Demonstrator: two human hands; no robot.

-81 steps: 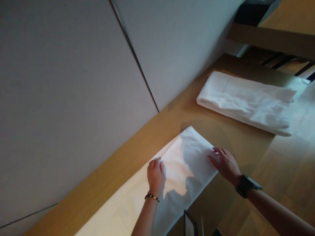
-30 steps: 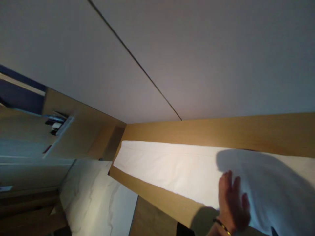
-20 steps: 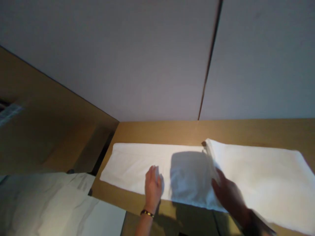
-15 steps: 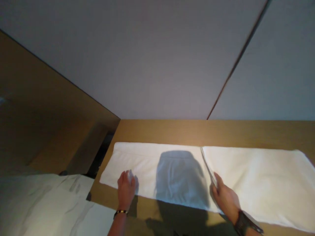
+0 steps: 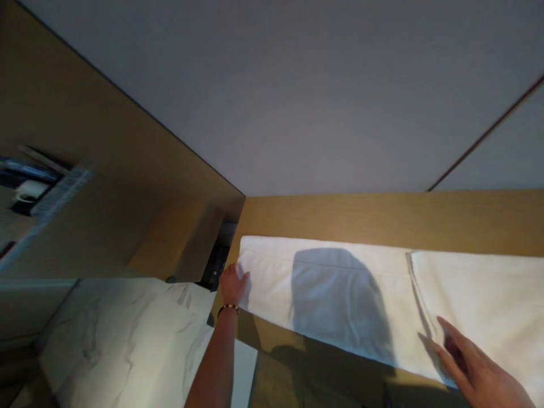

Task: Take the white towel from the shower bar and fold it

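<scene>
A long white cloth [image 5: 267, 283] lies flat on a wooden surface, with my head's shadow across its middle. Its right part is a thicker folded layer [image 5: 476, 289], whose edge runs down beside my right hand. At the cloth's left end, my left hand [image 5: 232, 284] rests over the edge, thumb spread away from the fingers. My right hand [image 5: 476, 365] is at the lower end of the fold edge. Thumb and index finger are apart there, with a visible gap between them.
Behind the cloth stands a tall grey panel [image 5: 297, 113] with a slanting seam. A wooden side panel [image 5: 140, 147] rises on the left. White marbled flooring [image 5: 136, 334] is at lower left, and a dark gap [image 5: 216, 263] lies beside the wooden surface.
The view has turned left. My left hand has gone from pinching the cloth's lower part to its left edge. My right hand has let go of the fold edge and opened.
</scene>
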